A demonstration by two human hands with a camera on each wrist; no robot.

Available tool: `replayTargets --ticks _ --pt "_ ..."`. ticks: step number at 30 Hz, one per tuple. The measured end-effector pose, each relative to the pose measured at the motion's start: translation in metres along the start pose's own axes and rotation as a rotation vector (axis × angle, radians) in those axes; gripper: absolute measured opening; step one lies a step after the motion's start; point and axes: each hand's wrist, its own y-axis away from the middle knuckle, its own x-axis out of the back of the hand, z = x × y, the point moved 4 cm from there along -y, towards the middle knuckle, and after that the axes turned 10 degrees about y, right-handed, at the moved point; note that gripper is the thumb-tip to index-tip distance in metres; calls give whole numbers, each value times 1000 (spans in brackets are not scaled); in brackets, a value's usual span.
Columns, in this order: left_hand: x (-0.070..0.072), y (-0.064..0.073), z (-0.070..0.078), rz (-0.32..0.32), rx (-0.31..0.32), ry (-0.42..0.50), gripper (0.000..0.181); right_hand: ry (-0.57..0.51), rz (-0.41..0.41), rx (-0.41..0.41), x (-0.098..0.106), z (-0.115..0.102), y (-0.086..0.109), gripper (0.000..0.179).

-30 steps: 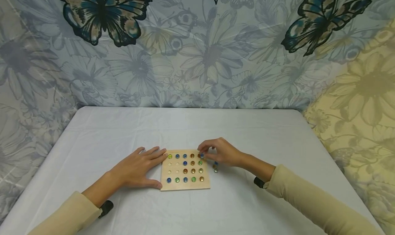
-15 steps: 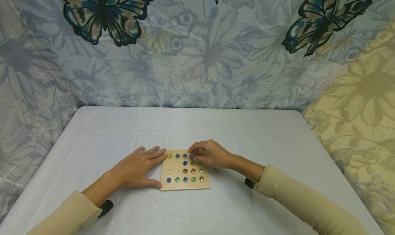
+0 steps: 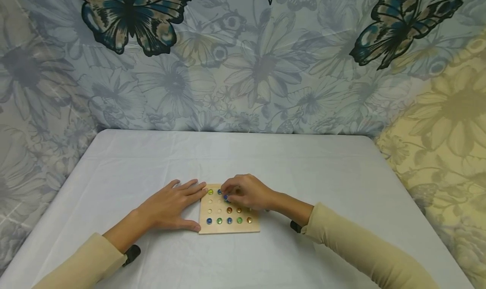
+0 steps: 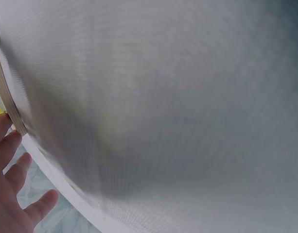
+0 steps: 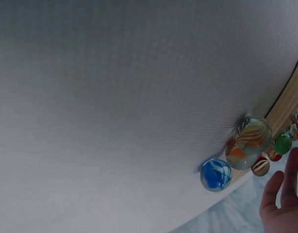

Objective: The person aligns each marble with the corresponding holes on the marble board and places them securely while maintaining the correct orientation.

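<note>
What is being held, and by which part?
The right hand pinches a blue marble by its sides; the left hand only touches the wooden board.

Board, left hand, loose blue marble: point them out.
Board [image 3: 224, 216]: head view, bare wood between two rows.
Left hand [image 3: 168, 208]: head view, back of the hand.
Loose blue marble [image 5: 216, 174]: right wrist view, middle of its glass.

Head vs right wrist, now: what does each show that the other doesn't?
Head only: left hand at the board's left edge, blue marble pinched in the right hand, butterflies.
Right wrist only: a clear look at three loose marbles beside the board; head has them almost wholly hidden.
Both: board, seated marbles, right hand, white table.
</note>
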Motion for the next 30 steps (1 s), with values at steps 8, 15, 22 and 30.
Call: replayTargets --ticks 8,15,22,30 --pt "0 -1 -2 -25 21 9 101 39 -59 -31 -6 -6 -7 25" --pt "0 0 -1 -30 18 5 100 154 -78 -14 -9 -9 -10 24" --pt "0 -1 -1 -16 7 11 99 183 -70 -1 -9 -10 -11 23" --pt "0 0 -1 -16 6 14 99 188 -82 -19 -10 -8 -12 23"
